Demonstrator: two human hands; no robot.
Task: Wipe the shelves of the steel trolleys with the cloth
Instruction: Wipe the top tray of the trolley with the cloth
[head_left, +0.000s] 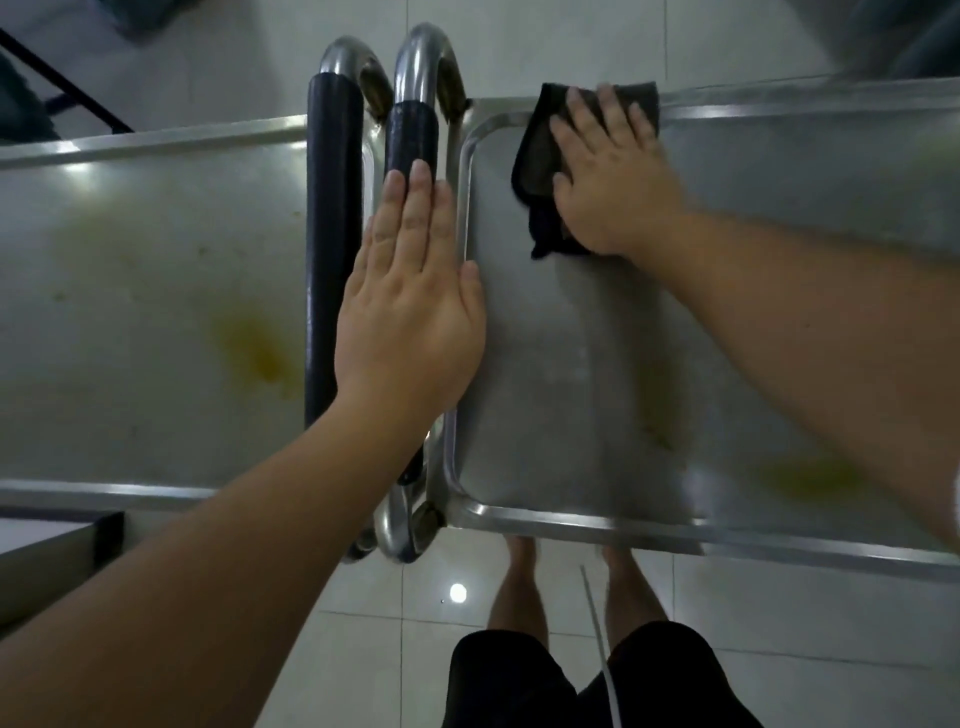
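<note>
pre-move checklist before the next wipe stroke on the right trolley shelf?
1. Cloth flat under right hand: ok.
2. Left hand steadying the handle: ok, fingers straight.
3. Stroke path on right shelf free of objects: ok.
4. Yellow stains near the front rim wiped: not ok.
5. Left shelf clean: not ok, yellow smear remains.
6. Trolley wheels locked: cannot tell.

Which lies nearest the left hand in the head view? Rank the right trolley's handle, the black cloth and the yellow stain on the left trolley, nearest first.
From the left hand:
1. Right trolley's handle, under its fingertips.
2. Yellow stain, to its left on the left trolley's shelf.
3. Black cloth, far right, under the right hand.
</note>
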